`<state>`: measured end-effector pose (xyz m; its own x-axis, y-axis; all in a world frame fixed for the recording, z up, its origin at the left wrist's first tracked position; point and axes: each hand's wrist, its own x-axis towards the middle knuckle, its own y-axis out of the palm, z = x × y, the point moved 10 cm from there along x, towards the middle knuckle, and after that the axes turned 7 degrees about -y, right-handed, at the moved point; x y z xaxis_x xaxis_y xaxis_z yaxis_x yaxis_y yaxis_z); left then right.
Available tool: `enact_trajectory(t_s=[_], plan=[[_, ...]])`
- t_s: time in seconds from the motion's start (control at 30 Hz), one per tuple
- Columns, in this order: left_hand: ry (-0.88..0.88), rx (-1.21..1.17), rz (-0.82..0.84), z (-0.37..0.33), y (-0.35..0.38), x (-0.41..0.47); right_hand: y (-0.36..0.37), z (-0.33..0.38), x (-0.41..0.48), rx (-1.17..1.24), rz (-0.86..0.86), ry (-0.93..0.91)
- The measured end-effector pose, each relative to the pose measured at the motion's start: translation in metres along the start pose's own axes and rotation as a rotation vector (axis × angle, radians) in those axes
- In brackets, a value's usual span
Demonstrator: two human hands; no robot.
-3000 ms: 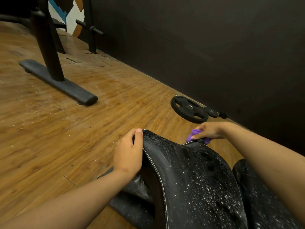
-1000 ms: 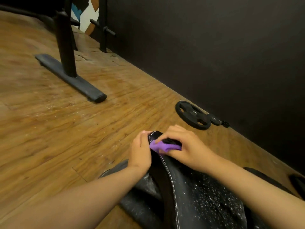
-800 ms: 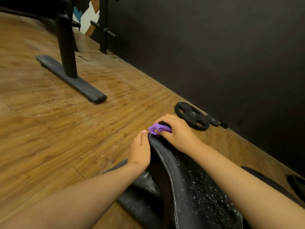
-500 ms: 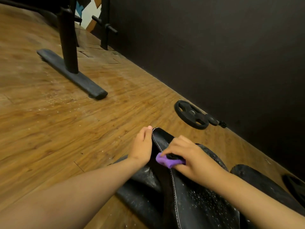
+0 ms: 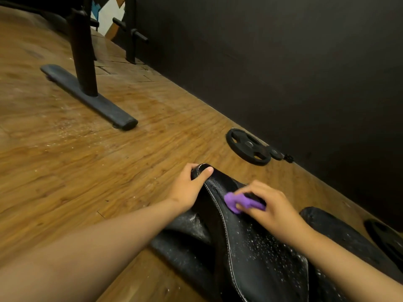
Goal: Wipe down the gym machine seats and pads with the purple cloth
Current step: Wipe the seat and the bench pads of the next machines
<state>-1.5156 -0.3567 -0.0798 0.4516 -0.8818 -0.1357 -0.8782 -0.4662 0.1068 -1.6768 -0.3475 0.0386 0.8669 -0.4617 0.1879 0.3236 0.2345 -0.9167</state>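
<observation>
Wiping in hand, lower centre: purple cloth bunched under curled fingers of right hand on black pad; left hand gripping pad's upper tip. Next: drag cloth down-frame across white specks, probably with firm pressure.

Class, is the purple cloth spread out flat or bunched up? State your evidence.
Bunched up. The purple cloth shows only as a small wad beneath the curled fingers of the right hand, pressed against the black seat pad.
</observation>
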Motion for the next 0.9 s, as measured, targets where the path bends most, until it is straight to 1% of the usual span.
enact_trajectory(t_s=[0.07, 0.1, 0.2, 0.27, 0.37, 0.43, 0.47, 0.53, 0.6, 0.67, 0.73, 0.8, 0.9], plan=[[0.004, 0.013, -0.009, 0.002, 0.000, 0.000, 0.000, -0.002, -0.011, 0.006, 0.049, 0.019], [0.003, 0.015, -0.016, 0.001, 0.000, 0.001, -0.001, -0.006, -0.006, 0.005, 0.045, 0.033], [-0.002, 0.008, -0.020, -0.002, 0.000, 0.001, -0.007, -0.025, 0.031, -0.009, -0.065, 0.077], [-0.018, 0.012, 0.002, -0.005, 0.001, 0.000, -0.005, -0.046, 0.059, 0.001, -0.092, 0.143], [-0.045, 0.051, 0.067, -0.006, 0.002, 0.001, 0.009, -0.071, 0.074, 0.040, -0.044, 0.251], [-0.026, 0.159, 0.094, -0.012, 0.004, -0.001, 0.006, -0.073, 0.067, 0.068, -0.060, 0.254], [0.035, 0.258, 0.070, -0.020, 0.003, -0.003, 0.002, -0.068, 0.061, 0.072, -0.071, 0.236], [0.234, 0.491, -0.004, -0.044, 0.006, -0.010, -0.008, -0.064, 0.041, 0.071, -0.066, 0.218], [0.429, 0.666, -0.053, -0.063, 0.012, -0.020, -0.014, -0.060, 0.016, 0.061, -0.014, 0.203], [0.574, 0.805, -0.049, -0.070, 0.022, -0.028, -0.016, -0.059, -0.009, 0.047, 0.041, 0.197], [0.683, 0.913, -0.039, -0.069, 0.033, -0.035, -0.017, -0.060, -0.021, 0.055, 0.066, 0.204], [0.784, 1.000, -0.031, -0.067, 0.044, -0.041, -0.017, -0.066, -0.015, 0.067, 0.062, 0.202], [0.855, 1.059, -0.020, -0.069, 0.051, -0.040, -0.018, -0.089, 0.012, 0.044, -0.002, 0.215]])
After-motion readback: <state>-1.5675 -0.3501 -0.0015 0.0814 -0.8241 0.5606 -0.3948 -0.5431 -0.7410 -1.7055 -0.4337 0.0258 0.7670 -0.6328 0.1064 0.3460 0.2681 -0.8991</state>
